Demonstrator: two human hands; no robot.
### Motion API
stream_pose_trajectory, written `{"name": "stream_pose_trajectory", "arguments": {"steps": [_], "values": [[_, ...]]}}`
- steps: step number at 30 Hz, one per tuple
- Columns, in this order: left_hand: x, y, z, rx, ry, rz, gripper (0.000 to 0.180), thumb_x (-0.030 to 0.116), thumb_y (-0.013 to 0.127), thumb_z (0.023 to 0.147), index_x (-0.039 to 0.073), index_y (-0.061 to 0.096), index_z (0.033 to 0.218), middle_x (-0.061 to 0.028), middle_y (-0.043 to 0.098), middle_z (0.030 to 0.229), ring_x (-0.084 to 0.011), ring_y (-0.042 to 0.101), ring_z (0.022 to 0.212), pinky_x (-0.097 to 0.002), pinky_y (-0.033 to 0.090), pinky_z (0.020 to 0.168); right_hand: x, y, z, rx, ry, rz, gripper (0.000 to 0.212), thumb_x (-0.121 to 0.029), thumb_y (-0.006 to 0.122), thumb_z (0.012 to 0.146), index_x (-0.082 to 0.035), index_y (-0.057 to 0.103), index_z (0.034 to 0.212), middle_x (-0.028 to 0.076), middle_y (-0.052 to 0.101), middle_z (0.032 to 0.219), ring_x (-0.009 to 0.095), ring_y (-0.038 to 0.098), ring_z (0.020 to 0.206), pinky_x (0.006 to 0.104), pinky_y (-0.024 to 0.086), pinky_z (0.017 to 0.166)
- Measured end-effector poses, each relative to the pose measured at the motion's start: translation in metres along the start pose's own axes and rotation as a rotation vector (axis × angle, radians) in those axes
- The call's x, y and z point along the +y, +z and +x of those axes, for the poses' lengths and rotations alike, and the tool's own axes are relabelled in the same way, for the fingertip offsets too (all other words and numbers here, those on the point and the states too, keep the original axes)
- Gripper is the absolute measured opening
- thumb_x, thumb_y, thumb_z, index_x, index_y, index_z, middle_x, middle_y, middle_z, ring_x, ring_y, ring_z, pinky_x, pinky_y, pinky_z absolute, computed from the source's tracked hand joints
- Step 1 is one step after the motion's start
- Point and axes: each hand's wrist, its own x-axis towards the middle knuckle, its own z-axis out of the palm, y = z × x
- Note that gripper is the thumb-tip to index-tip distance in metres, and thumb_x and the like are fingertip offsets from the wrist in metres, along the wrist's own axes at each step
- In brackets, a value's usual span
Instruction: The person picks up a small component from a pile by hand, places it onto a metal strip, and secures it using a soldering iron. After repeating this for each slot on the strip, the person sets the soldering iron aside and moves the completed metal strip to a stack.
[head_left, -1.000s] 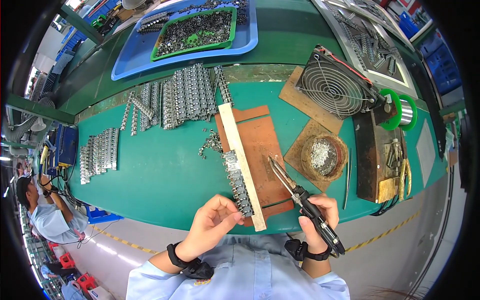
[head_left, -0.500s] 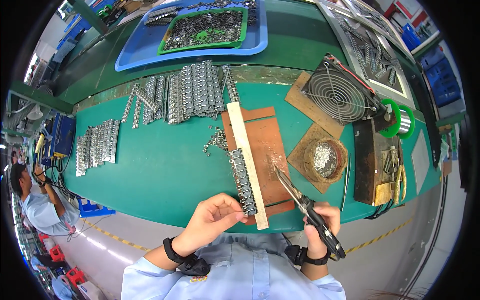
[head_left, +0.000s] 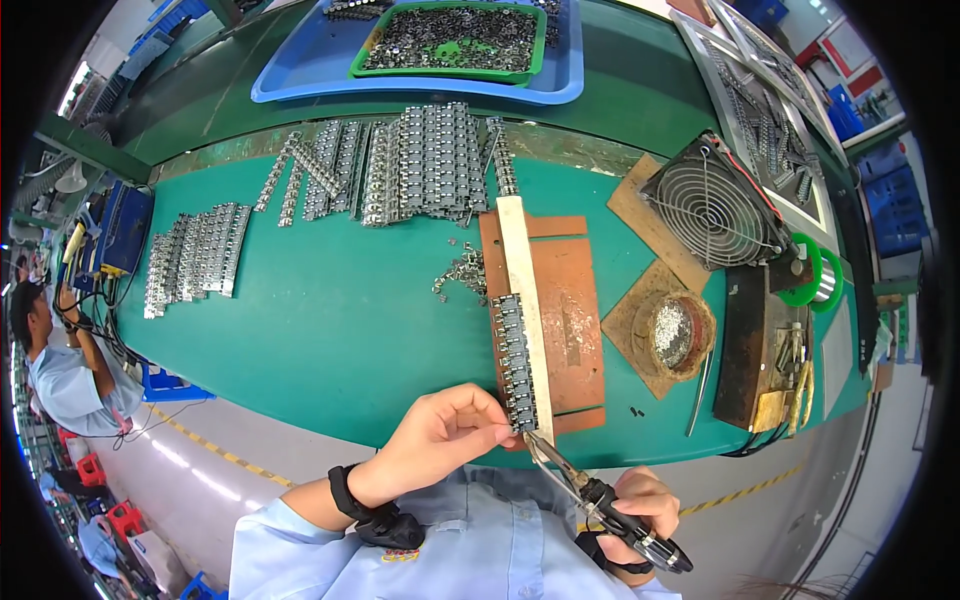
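A narrow strip of small circuit boards [head_left: 514, 362] lies along the left side of a pale wooden bar [head_left: 523, 300], over a brown board [head_left: 572, 345]. My left hand [head_left: 447, 437] is closed, thumb and forefinger pinching at the strip's near end; the fingertips partly hide what lies between them. In my right hand [head_left: 642, 512] is a soldering iron [head_left: 590, 487] with a black handle. Its metal tip points up and left and meets the strip's near end, beside my left fingertips. Small loose metal parts [head_left: 463, 272] lie in a pile left of the brown board.
Stacked strips [head_left: 430, 165] stand at the back, with another group [head_left: 200, 255] at left. A blue tray [head_left: 300, 85] holds a green tray of small parts. To the right are a fan [head_left: 712, 212], a round bowl [head_left: 680, 335], a metal rod [head_left: 702, 395] and a solder spool [head_left: 825, 280].
The soldering iron's tip has moved from over the brown board toward me, to the strip's near end. My left hand keeps its pinch there. The whole view has shifted slightly.
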Motion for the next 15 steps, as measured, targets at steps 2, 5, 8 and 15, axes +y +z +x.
{"name": "stream_pose_trajectory", "arguments": {"steps": [2, 5, 8, 15], "values": [[-0.0003, -0.0001, 0.0002, -0.008, 0.005, -0.010, 0.003, -0.001, 0.052, 0.084, -0.001, 0.051, 0.087, -0.0073, 0.059, 0.087, -0.0144, 0.059, 0.085, -0.0256, 0.047, 0.077, -0.0003, 0.0012, 0.0008, -0.008, 0.018, -0.008, 0.036, -0.021, 0.075, 0.060, -0.004, 0.055, 0.084, 0.005, 0.049, 0.056, 0.018, 0.046, 0.046, 0.0289, 0.036, 0.045], [-0.0010, 0.0000, -0.0003, -0.009, 0.006, -0.024, 0.003, -0.001, 0.053, 0.084, -0.001, 0.051, 0.087, -0.0074, 0.059, 0.087, -0.0141, 0.059, 0.084, -0.0253, 0.047, 0.077, 0.0003, 0.0019, 0.0017, -0.019, 0.030, -0.014, 0.036, -0.021, 0.076, 0.059, -0.004, 0.055, 0.084, 0.005, 0.050, 0.056, 0.018, 0.047, 0.047, 0.0288, 0.036, 0.045], [-0.0013, -0.0002, -0.0006, -0.004, 0.001, -0.039, 0.003, 0.000, 0.053, 0.084, -0.001, 0.051, 0.087, -0.0074, 0.059, 0.087, -0.0138, 0.059, 0.084, -0.0249, 0.047, 0.076, 0.0010, 0.0025, 0.0023, -0.031, 0.038, -0.020, 0.036, -0.021, 0.076, 0.059, -0.004, 0.055, 0.083, 0.005, 0.050, 0.056, 0.018, 0.047, 0.047, 0.0286, 0.036, 0.045], [-0.0005, -0.0002, -0.0002, -0.008, 0.005, -0.026, 0.003, 0.000, 0.053, 0.084, -0.001, 0.051, 0.086, -0.0075, 0.060, 0.087, -0.0137, 0.059, 0.083, -0.0244, 0.047, 0.076, -0.0006, 0.0026, 0.0038, -0.022, 0.060, -0.020, 0.036, -0.021, 0.076, 0.059, -0.005, 0.055, 0.083, 0.005, 0.050, 0.055, 0.018, 0.048, 0.047, 0.0283, 0.036, 0.047]]}}
